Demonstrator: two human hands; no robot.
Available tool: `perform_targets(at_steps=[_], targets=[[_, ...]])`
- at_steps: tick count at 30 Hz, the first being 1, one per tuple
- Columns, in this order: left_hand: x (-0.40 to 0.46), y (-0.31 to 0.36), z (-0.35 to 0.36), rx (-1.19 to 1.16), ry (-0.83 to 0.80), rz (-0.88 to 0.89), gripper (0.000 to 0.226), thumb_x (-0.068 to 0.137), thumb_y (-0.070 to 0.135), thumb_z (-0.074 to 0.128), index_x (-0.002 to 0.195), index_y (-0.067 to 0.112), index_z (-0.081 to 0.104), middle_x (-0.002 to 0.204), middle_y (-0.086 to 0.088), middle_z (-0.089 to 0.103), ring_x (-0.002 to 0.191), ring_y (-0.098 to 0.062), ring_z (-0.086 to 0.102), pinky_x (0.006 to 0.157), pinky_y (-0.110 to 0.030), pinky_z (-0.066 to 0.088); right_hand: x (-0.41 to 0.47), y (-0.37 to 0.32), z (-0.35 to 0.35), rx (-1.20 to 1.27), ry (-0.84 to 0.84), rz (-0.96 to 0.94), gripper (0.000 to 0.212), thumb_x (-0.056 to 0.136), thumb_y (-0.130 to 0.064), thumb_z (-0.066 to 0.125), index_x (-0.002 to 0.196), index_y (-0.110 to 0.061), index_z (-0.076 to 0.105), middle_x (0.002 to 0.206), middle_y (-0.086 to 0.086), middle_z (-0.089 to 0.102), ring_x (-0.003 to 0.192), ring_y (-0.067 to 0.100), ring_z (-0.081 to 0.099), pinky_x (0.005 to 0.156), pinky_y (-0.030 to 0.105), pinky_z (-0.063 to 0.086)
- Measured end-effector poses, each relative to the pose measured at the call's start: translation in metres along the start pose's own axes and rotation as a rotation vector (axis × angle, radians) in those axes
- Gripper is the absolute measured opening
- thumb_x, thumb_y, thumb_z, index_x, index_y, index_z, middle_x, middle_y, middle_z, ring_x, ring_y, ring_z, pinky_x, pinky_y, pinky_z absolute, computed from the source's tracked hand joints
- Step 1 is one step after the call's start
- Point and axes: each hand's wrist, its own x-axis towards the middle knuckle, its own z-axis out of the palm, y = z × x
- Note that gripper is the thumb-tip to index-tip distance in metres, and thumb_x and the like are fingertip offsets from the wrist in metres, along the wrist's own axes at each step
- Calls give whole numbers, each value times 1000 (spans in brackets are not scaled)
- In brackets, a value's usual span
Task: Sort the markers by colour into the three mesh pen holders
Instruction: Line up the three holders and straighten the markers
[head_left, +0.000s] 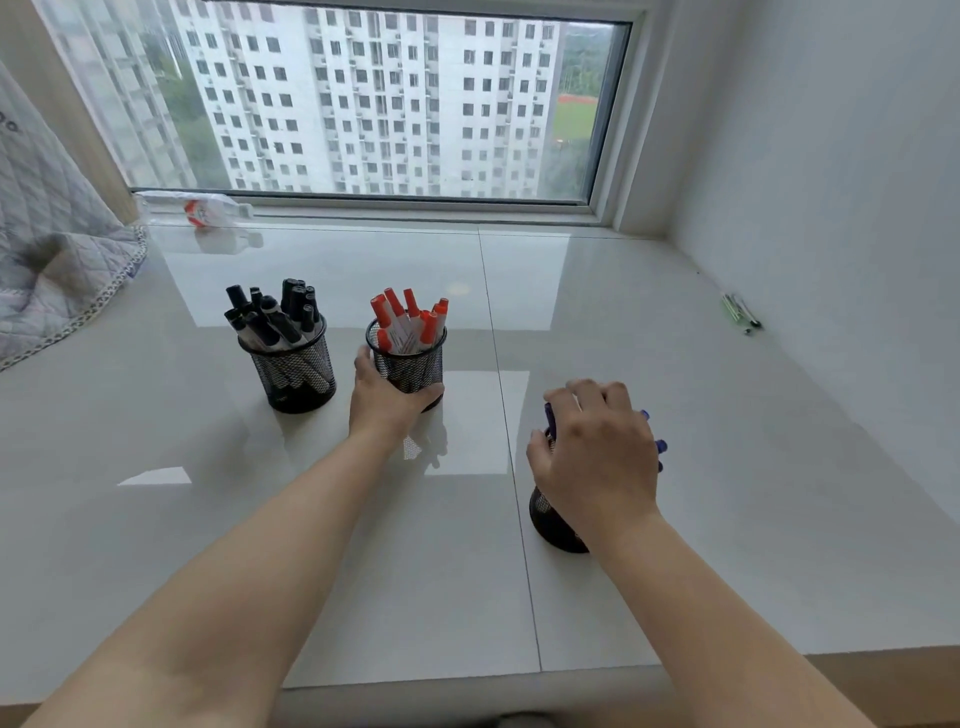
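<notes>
Three black mesh holders stand on a glossy white sill (623, 322) below a window (395, 98). The left holder (296, 374) is full of black markers (275, 317). The middle holder (410, 364), just to its right, carries red markers (410, 322). The left hand (384, 400) wraps around the lower near side of the middle holder, fingers curled against the mesh. The third holder (553, 525) stands apart, nearer and to the right, with blue markers (657, 447) poking out of it. The right hand (597, 457) lies over its top, fingers curved down around the blue markers and the rim. The two hands are well apart. A quilt (52, 260) lies at the far left, a plastic bottle (197, 208) by the window, and some pens (740, 312) near the right wall.
</notes>
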Motion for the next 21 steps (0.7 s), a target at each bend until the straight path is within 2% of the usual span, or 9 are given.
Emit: perform_targets(at_steps=[2,7,11,13,15,17,19,21], targets=[[4,0,3,-18,20,6,101,64,35,81,141,17,19,140,-1,43,125,-21,45,97,-29,36,0,0,1,-12,0,-2,24,60,-21,75,78,-7,69,80,8,68,71,30,60,55,30,45],[5,1,1,46,67,15,81,61,37,82,125,14,37,127,-3,50,116,-22,51,91,-29,40,-1,-1,-2,-63,10,-8,26,61,-25,75,81,-9,70,90,8,70,84,31,63,84,48,50],[-13,-1,-7,87,70,28,76,57,39,83,116,13,43,120,-4,53,110,-22,53,86,-28,42,-5,-4,-9,-106,49,-83,29,57,-25,77,82,-11,72,90,7,70,90,29,65,91,53,46],[-26,-4,-13,105,39,34,77,55,40,84,115,14,43,119,-4,54,109,-22,53,89,-34,46,-8,-7,-12,-37,109,-150,29,57,-22,77,83,-10,72,91,8,70,94,29,65,94,51,45],[-42,-8,-21,101,-11,37,76,54,41,84,113,17,43,116,-3,55,106,-23,55,85,-42,52,-12,-14,-17,79,163,-221,28,60,-18,76,85,-9,71,92,9,69,96,30,64,95,47,47],[-60,-11,-29,100,-50,48,74,52,42,84,109,20,42,113,-1,56,102,-22,57,81,-43,53,-19,-22,-21,237,175,-266,27,63,-16,76,88,-8,69,91,8,68,92,29,64,86,38,52],[-77,-13,-37,123,-73,73,73,51,44,84,107,22,42,110,1,56,103,-19,55,85,-37,49,-29,-29,-24,400,113,-291,29,67,-16,73,94,-8,67,89,6,67,85,25,64,74,28,51],[-95,-14,-44,114,-91,89,73,50,44,84,107,23,43,108,4,56,102,-17,55,84,-34,48,-41,-36,-24,606,-35,-206,31,75,-19,66,105,-10,62,92,2,66,85,18,61,70,21,46]])
